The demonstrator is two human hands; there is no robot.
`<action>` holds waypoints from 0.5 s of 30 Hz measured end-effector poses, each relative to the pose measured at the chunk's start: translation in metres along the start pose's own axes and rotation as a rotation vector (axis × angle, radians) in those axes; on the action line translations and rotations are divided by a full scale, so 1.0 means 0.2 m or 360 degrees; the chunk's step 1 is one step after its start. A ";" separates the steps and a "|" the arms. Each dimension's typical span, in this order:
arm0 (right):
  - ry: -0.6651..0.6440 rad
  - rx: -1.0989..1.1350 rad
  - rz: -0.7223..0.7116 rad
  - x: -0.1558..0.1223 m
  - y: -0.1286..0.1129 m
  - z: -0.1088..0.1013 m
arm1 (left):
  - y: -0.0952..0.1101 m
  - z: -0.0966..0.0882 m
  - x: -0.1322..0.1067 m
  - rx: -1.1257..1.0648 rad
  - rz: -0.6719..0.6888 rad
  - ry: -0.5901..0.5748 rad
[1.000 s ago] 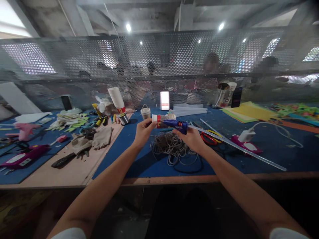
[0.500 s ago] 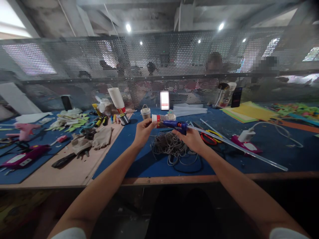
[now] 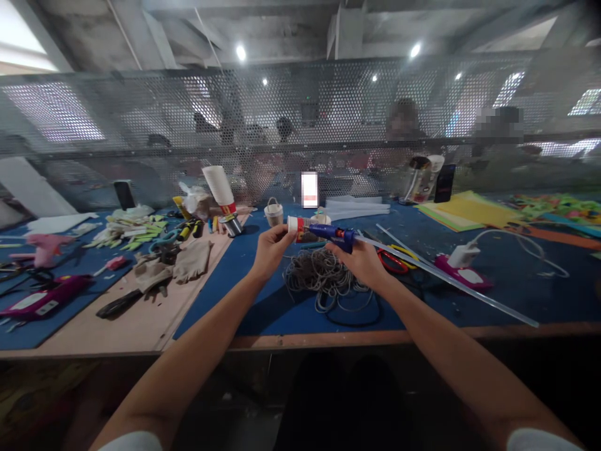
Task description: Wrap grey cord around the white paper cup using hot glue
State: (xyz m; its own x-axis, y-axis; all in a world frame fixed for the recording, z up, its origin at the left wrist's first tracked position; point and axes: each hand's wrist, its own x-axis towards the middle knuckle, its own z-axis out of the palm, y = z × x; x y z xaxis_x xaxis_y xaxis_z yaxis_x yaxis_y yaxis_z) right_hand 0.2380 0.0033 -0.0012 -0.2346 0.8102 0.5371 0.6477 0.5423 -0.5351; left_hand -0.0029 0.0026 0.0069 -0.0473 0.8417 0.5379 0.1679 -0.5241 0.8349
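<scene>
My left hand [image 3: 272,249] is closed around a paper cup [image 3: 293,224] with a white and red outside, tipped on its side. In my right hand [image 3: 364,260] is a blue hot glue gun [image 3: 334,234], its nozzle at the cup's side; whether they touch I cannot tell. A long clear glue stick [image 3: 451,275] sticks out of the gun's rear toward the lower right. Below both hands lies a tangled heap of grey cord [image 3: 323,275]. Just behind the left hand stands a small cord-wrapped cup with a handle [image 3: 273,212].
Left are a stack of paper cups [image 3: 218,186] on a tin [image 3: 231,225], gloves [image 3: 192,260] and a pink glue gun [image 3: 47,247]. Right are red-and-yellow-handled pliers [image 3: 393,260], a power strip with a charger [image 3: 464,255] and coloured sheets [image 3: 457,210]. A perforated metal screen [image 3: 300,125] stands behind.
The glue gun's nozzle has shifted slightly right along the cup, and the cup has turned a little. The rear end of the glue stick has dropped slightly.
</scene>
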 end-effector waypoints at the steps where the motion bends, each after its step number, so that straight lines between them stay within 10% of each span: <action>1: -0.0001 -0.0007 -0.0002 0.00 0.00 0.00 | 0.00 0.00 0.00 0.0001 0.0005 -0.0004; 15: -0.0043 0.0011 0.0094 0.01 -0.01 -0.02 | -0.02 0.00 0.00 0.0060 0.0079 -0.0036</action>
State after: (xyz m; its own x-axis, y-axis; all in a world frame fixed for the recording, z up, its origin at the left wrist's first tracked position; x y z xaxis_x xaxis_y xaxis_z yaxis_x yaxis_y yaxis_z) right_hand 0.2399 0.0026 0.0038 -0.2155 0.8465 0.4868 0.6558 0.4948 -0.5701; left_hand -0.0028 0.0042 0.0032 -0.0159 0.8177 0.5754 0.2062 -0.5605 0.8021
